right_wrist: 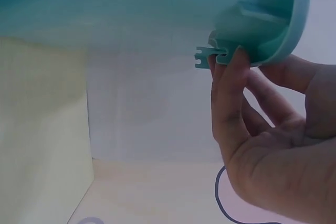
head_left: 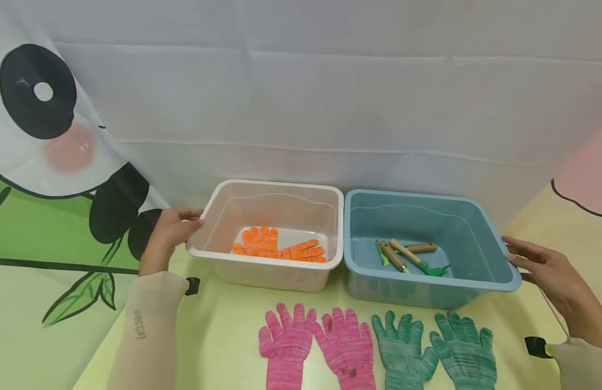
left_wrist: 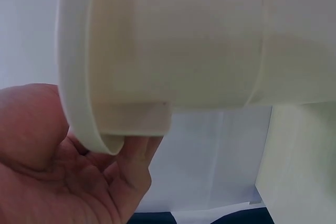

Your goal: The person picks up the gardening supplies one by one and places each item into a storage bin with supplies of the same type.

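My left hand [head_left: 171,233] holds the left rim of a cream plastic bin [head_left: 272,275]. In the left wrist view, the fingers curl under the bin's lip [left_wrist: 79,87]. Two orange knit gloves [head_left: 260,242] lie inside that bin. On the other side, my right hand [head_left: 549,271] grips the right rim of a blue plastic bin [head_left: 408,292]; the right wrist view has its fingers under the overhanging edge [right_wrist: 302,19], by a small notched tab. Three small garden tools with wooden handles [head_left: 393,256] and green heads lie in the blue bin.
The bins stand side by side against a white sheet [head_left: 301,97] on a pale yellow table [head_left: 223,325]. In front lie two pink gloves [head_left: 290,341] and two green gloves [head_left: 405,346]. A printed cartoon cloth [head_left: 47,216] hangs at left.
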### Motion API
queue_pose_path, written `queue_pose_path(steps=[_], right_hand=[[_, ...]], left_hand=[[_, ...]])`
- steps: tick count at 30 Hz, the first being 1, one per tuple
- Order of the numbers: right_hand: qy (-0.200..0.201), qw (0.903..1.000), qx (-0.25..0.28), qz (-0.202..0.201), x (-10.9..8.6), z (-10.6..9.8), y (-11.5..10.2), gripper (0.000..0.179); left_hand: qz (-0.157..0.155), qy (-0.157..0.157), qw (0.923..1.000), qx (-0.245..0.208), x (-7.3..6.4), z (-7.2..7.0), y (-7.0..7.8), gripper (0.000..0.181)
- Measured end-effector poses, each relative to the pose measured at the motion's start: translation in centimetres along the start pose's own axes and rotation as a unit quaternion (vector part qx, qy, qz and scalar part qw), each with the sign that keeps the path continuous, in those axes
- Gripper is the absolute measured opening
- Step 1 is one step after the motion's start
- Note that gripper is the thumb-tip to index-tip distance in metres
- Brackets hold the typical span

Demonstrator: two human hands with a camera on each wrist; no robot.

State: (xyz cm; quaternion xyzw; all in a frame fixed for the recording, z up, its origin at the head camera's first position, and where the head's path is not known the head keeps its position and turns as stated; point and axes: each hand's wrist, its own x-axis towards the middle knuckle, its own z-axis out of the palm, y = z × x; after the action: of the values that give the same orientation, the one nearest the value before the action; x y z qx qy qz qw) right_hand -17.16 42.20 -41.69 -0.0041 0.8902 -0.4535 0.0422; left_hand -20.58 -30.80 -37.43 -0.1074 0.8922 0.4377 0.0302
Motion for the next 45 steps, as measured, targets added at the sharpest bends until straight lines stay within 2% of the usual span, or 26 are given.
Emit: queue_pose_path(steps=[9, 16, 25, 27, 30, 31, 34, 39, 45], right_hand=[[0.022, 0.9995, 0.018, -0.010, -1.4, -0.1, 1.1, 0.057], [0.023, 0.9983, 0.049, 0.024, -3.6, 0.5, 2.2, 0.047], [0.020, 0.9970, 0.039, 0.064, -5.2, 1.5, 2.3, 0.031], [0.006, 0.9965, 0.033, 0.077, -5.5, 1.8, 2.4, 0.032], [-0.022, 0.9945, 0.016, 0.101, -5.9, 2.4, 2.5, 0.047], [-0.029, 0.9936, 0.014, 0.108, -6.1, 2.6, 2.6, 0.046], [-0.049, 0.9914, 0.003, 0.121, -6.5, 3.2, 2.8, 0.058], [-0.064, 0.9903, -0.014, 0.123, -7.5, 4.3, 3.2, 0.057], [-0.120, 0.9842, -0.038, 0.124, -8.3, 5.7, 3.2, 0.062]], left_hand=[[0.006, 0.010, 0.9999, 0.010, 0.0, 0.2, 0.0, 0.048], [0.008, 0.009, 0.9999, 0.012, -0.1, 0.1, -0.2, 0.047], [0.016, 0.009, 0.9997, 0.014, -0.2, -0.1, -0.2, 0.048], [0.016, 0.008, 0.9997, 0.014, -0.2, 0.0, -0.1, 0.048], [0.016, 0.007, 0.9998, 0.013, -0.2, 0.1, -0.1, 0.047], [0.016, 0.007, 0.9997, 0.015, -0.2, 0.1, -0.1, 0.046], [0.018, 0.010, 0.9996, 0.020, -0.2, 0.1, -0.1, 0.046], [0.022, 0.011, 0.9994, 0.026, 0.0, 0.1, 0.0, 0.046], [0.025, 0.008, 0.9991, 0.033, 0.0, 0.0, -0.1, 0.047]])
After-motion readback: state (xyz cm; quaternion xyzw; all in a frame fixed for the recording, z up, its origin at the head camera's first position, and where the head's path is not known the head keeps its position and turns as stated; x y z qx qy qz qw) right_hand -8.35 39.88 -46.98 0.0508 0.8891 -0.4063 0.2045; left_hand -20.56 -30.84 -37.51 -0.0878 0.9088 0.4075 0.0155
